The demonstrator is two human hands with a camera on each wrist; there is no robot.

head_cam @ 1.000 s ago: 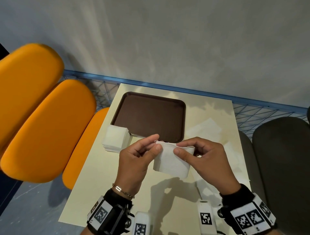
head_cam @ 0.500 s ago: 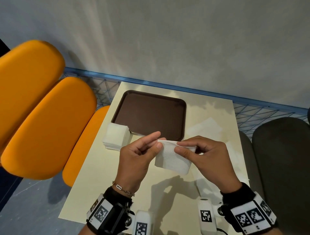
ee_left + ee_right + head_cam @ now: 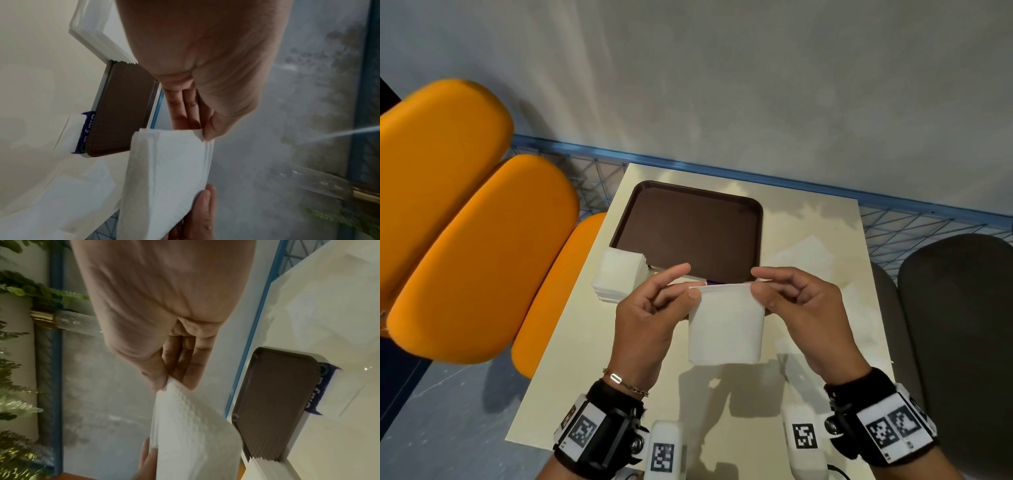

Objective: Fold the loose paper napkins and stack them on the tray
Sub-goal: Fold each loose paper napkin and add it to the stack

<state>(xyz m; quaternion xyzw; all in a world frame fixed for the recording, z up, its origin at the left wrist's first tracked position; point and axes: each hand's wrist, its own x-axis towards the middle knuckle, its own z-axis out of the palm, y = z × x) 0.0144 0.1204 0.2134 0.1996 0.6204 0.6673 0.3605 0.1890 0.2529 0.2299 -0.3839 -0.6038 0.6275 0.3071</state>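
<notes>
While the napkin [image 3: 724, 325] hangs in the air above the near part of the table [image 3: 571, 359], the left hand [image 3: 650, 317] pinches its upper left corner and the right hand [image 3: 803, 308] pinches its upper right corner, thumb against fingers in each case. It looks already doubled, with layered edges showing along the top in the wrist views. The fold seems underway rather than finished.

To do this step well, the two top corners should be brought level and the edges matched before any crease is pressed, since thin paper like this probably skews or tears if pulled hard. A light pinch is enough; tension should stay even across the top edge so the sheet hangs flat. Laying it on the table and running a finger along the fold would likely give a sharper crease than working in mid-air.

The tray [image 3: 755, 219] lies beyond the hands with nothing on its brown surface. A stack [image 3: 619, 274] of white napkins sits at its near left corner, and more loose sheets [image 3: 804, 257] lie to the right of the tray.
</notes>
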